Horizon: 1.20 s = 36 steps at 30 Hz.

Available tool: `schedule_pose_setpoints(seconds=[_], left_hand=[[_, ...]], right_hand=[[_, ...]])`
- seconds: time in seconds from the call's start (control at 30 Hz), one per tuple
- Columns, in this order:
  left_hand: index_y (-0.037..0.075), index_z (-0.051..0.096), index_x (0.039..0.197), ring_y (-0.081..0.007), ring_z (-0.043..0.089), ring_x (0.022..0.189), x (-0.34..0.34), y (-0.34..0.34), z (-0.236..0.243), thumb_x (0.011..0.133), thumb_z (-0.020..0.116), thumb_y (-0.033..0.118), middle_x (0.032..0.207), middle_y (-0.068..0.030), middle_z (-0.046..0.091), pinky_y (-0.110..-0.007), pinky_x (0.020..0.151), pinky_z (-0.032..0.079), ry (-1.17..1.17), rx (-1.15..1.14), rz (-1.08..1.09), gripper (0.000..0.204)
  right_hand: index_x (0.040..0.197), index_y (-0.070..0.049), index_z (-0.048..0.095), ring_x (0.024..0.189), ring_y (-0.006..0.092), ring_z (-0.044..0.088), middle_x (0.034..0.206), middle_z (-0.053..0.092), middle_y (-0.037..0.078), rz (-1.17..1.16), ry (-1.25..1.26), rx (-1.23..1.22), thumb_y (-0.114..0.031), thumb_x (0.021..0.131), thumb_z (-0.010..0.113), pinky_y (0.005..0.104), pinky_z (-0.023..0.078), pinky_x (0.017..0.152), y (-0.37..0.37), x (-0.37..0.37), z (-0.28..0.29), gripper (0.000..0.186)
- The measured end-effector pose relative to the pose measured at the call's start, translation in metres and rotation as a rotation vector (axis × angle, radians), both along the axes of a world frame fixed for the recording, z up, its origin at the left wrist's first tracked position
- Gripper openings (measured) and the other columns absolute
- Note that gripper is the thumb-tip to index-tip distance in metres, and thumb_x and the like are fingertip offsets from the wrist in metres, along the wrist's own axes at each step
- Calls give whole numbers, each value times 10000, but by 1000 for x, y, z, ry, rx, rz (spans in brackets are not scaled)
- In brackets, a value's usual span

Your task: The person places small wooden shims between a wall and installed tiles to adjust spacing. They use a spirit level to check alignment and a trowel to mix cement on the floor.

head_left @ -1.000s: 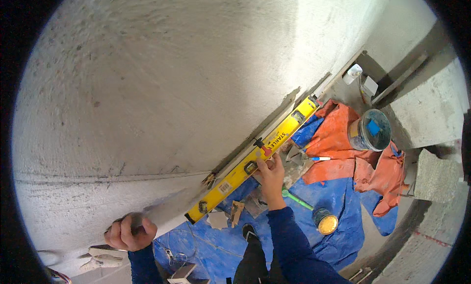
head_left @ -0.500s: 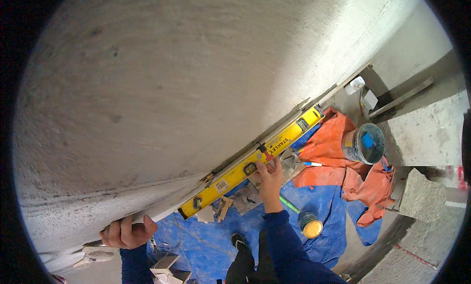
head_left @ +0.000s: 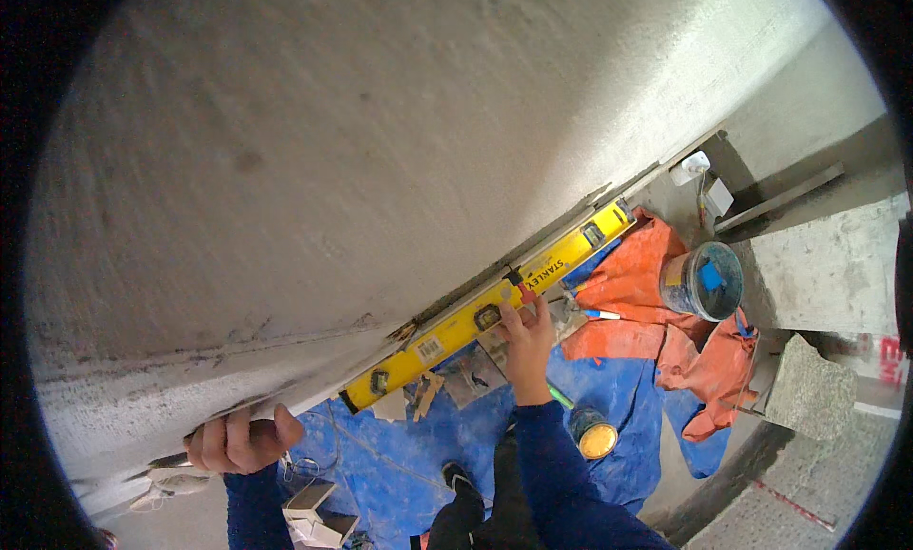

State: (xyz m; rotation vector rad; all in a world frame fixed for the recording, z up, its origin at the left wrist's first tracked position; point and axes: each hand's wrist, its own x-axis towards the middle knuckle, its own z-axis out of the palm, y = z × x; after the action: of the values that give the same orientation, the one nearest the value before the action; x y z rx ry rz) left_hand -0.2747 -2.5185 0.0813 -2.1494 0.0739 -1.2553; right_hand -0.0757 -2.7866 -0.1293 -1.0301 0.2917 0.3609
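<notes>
A long yellow spirit level lies slantwise along the lower edge of the grey plastered wall. My right hand holds it near the middle, fingers bent against its near side. Just beyond those fingertips a small red-and-black clamp sits across the level; whether my fingers grip it too is unclear. Farther left, my left hand has its fingers curled over the pale edge of the wall, thumb pointing up. What lies beneath those fingers is hidden.
A blue tarp and a crumpled orange sheet cover the floor. On them stand a bucket and a small yellow-topped tub. Pale box-like pieces lie below my left arm. A stone slab is at right.
My view has shifted slightly. Both hands keep nearly the same places, the right one still at the spirit level near the clamp, the left at the wall edge.
</notes>
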Motion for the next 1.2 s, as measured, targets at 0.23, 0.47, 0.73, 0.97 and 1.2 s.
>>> schedule_pose_setpoints(seconds=[0.23,0.47,0.73,0.97,1.2], left_hand=[[178,686,934,-232,502,854,13,-4,3,806,681,553,888,-29,551,-412,760,400,-70,48,-2,396],[225,695,942,-209,520,862,11,-8,10,777,722,569,925,-1,554,-378,761,393,22,31,68,383],[238,705,963,-215,537,901,9,-8,8,752,755,543,965,-13,570,-384,762,392,82,-70,63,374],[105,603,1296,-326,557,1204,-40,-60,2,813,760,518,1283,-143,608,-453,988,430,618,-796,-178,655],[55,628,1233,-368,680,1055,-204,-155,-110,894,747,170,1149,-201,687,-414,896,541,1094,-1719,-50,378]], right_hand=[[1467,-15,421,964,160,684,1097,699,111,35,20,-69,-155,953,719,280,569,737,-4,0,1,610],[1431,-30,447,1030,183,675,1205,664,113,31,2,-184,-134,944,718,326,593,776,-25,-14,-21,567],[1277,-23,565,1022,208,673,1144,685,88,153,-54,-243,-86,925,711,370,556,855,-100,-167,-62,387],[1129,-35,661,892,397,690,1005,713,196,758,-438,-835,-137,852,739,446,548,753,-111,-279,-64,305],[1257,-66,638,1045,411,672,1154,693,199,882,-493,-893,-143,848,735,477,538,925,-111,-346,-73,428]])
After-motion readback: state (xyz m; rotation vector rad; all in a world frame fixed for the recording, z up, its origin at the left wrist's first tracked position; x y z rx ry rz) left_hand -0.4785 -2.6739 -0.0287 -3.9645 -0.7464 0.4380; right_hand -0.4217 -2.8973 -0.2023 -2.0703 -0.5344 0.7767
